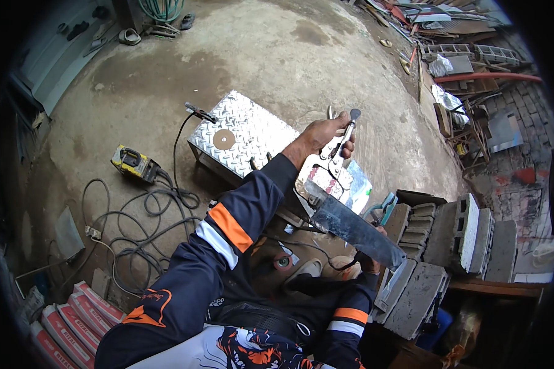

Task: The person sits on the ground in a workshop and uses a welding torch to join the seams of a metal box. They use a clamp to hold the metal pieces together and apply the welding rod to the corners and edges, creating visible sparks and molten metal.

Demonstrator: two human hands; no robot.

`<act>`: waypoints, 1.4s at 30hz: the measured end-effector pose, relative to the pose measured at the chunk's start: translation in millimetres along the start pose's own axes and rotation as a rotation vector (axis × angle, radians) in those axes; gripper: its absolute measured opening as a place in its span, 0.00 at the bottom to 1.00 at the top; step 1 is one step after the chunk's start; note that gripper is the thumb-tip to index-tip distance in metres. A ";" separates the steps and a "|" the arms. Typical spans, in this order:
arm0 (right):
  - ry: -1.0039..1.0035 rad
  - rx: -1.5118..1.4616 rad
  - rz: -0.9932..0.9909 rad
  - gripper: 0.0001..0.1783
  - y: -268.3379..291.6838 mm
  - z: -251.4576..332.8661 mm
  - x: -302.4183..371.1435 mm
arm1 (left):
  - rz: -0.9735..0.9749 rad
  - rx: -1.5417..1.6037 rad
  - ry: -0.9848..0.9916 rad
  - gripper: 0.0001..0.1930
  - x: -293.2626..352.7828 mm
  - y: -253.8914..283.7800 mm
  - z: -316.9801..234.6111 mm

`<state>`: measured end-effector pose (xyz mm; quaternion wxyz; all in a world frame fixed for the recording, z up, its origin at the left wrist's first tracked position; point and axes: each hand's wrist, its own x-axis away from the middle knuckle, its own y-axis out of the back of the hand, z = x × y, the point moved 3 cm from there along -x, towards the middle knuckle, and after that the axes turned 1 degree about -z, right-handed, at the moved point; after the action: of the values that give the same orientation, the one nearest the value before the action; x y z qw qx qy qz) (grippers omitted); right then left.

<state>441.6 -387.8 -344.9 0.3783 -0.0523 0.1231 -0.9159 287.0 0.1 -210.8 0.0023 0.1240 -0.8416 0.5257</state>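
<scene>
My left hand is stretched out ahead, its fingers wrapped around the handles of a silver locking C-clamp. The clamp's jaws point back toward me, by the far end of a long, dark, flat metal plate. Whether they grip the plate cannot be made out. My right hand is closed on the plate's near end from underneath, partly hidden by it. Left of the clamp stands a low table topped with silver tread plate. A brown round disc and a cable-fed black clamp lie on it.
Concrete blocks are stacked close at my right, with a teal-handled tool beside them. A yellow-and-black machine and tangled cables lie on the floor at left. Red-and-white bags are at lower left; scrap and ladders at far right.
</scene>
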 end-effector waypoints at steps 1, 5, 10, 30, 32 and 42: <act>-0.016 -0.059 0.011 0.28 4.9 -6.6 1.1 | 0.010 -0.001 0.000 0.21 0.9 -2.6 0.5; -0.097 -0.078 -0.033 0.28 103.2 -39.3 28.0 | 0.133 0.018 0.046 0.21 -15.2 -27.6 14.4; -0.105 -0.006 0.029 0.27 54.1 -30.5 14.2 | 0.172 0.120 0.046 0.23 -15.2 -8.3 9.4; -0.955 -0.279 -0.052 0.34 -18.1 33.9 18.3 | 0.154 0.066 -0.028 0.25 16.2 -12.8 16.8; -1.090 -0.374 0.152 0.36 -17.6 37.9 13.6 | 0.209 0.092 -0.017 0.24 23.0 -17.3 18.3; -0.871 -0.560 -0.007 0.42 65.1 -12.1 21.1 | 0.174 0.134 0.028 0.23 44.7 -33.4 36.4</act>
<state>468.6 -445.0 -373.8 0.3629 -0.5284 0.1946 -0.7425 255.3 -55.2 -191.6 -0.0400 0.0428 -0.8120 0.5807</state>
